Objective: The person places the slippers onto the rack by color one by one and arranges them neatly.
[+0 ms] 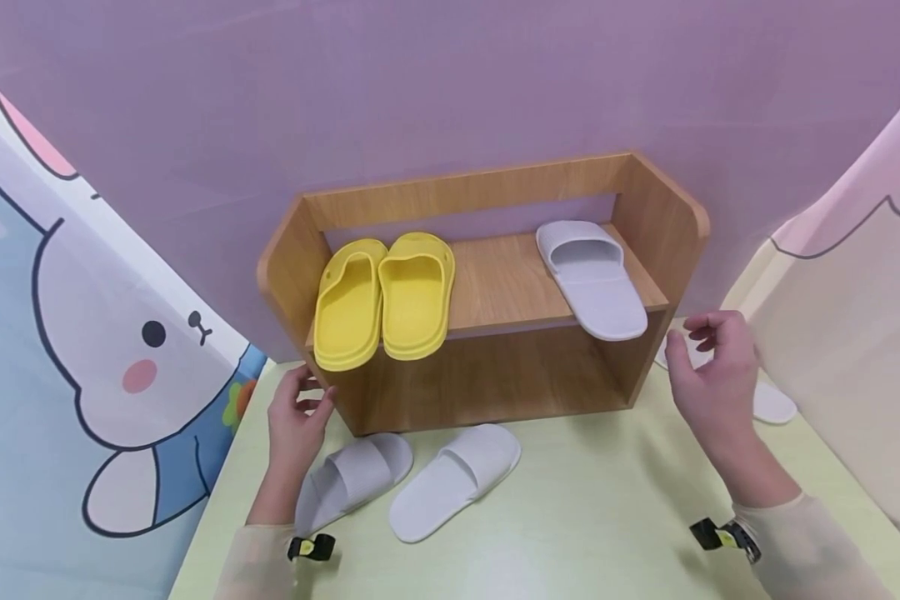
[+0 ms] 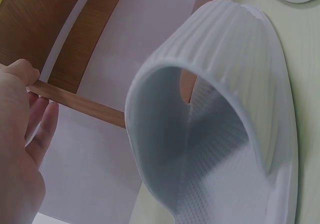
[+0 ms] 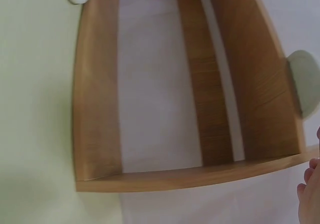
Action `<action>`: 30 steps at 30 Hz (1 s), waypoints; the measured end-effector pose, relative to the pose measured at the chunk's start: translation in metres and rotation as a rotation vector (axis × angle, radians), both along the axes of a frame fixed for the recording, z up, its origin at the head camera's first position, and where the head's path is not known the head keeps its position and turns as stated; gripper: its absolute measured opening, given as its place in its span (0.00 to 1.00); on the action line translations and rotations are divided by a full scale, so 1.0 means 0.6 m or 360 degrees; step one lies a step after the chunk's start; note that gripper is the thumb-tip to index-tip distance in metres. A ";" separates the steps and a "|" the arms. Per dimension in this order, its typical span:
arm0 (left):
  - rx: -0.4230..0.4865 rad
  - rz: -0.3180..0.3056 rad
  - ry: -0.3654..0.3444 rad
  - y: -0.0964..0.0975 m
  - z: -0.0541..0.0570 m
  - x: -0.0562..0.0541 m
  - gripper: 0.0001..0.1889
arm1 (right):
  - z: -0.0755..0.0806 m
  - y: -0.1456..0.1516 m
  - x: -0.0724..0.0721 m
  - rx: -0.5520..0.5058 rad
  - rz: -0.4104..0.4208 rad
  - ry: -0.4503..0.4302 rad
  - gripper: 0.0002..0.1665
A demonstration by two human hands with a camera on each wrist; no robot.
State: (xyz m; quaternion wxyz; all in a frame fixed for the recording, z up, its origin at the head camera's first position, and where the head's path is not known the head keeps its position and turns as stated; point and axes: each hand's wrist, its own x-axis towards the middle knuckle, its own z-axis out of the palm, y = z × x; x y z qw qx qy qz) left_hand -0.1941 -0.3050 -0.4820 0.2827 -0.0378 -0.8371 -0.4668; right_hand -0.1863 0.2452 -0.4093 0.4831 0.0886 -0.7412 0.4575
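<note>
My left hand seemingly pinches the rack, my half-open right hand nothing; tugging could shed the right-of-centre slipper.

A purple cloth hangs behind the pale green table, a bunny print left, pink-and-cream cloth right.

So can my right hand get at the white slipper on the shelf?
Probably yes: the right hand looks empty, and the slipper sticks out past the front edge of the shelf.
</note>
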 end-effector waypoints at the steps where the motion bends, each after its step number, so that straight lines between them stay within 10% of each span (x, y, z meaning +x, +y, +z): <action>1: 0.0002 0.0000 0.0002 0.000 0.000 0.000 0.23 | -0.010 0.005 -0.004 0.0014 0.0005 -0.0015 0.13; 17: 0.0003 -0.0013 0.0011 0.004 0.005 -0.002 0.23 | -0.068 0.028 -0.026 0.0012 0.0040 -0.0408 0.30; 30: 0.0008 0.0024 -0.0019 0.006 0.005 0.003 0.23 | -0.088 0.023 -0.048 0.0027 0.0078 -0.0329 0.23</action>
